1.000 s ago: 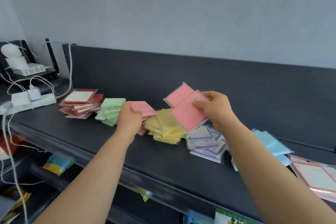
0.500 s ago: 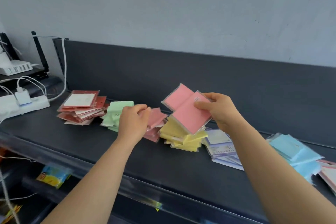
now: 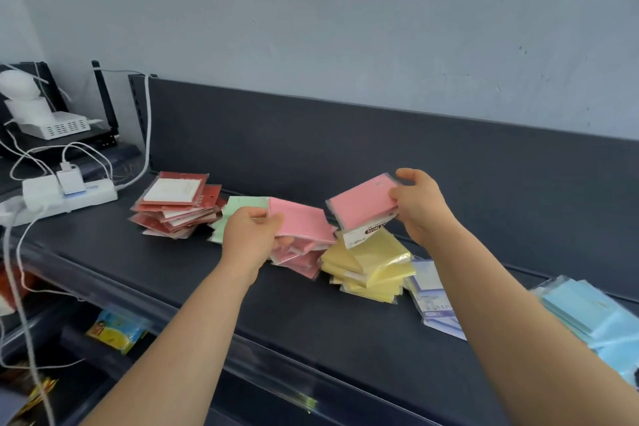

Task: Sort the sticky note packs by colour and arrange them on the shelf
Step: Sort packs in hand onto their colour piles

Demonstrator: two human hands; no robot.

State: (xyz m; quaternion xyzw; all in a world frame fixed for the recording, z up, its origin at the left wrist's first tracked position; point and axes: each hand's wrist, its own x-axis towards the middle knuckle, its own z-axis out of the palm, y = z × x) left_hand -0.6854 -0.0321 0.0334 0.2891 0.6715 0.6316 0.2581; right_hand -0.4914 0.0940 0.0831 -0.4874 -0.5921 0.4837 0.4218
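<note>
Piles of sticky note packs lie in a row on the dark shelf (image 3: 179,273): red (image 3: 173,204), green (image 3: 238,207), pink (image 3: 301,259), yellow (image 3: 370,266), lilac (image 3: 432,297) and light blue (image 3: 587,311). My left hand (image 3: 252,235) grips the left edge of a pink pack (image 3: 301,221) lying on top of the pink pile. My right hand (image 3: 420,204) holds a small stack of pink packs (image 3: 361,204) in the air, tilted, above the gap between the pink and yellow piles. A white label shows under that stack.
A white power strip (image 3: 69,197) with plugs and cables sits at the shelf's left end, beside a white device (image 3: 52,124) on a black stand. The shelf has a dark back panel (image 3: 345,149). A lower shelf holds coloured packets (image 3: 114,328).
My left hand has taken hold of a pink pack on the pink pile. My right hand has turned its pink stack flatter, staying near the pink pile.
</note>
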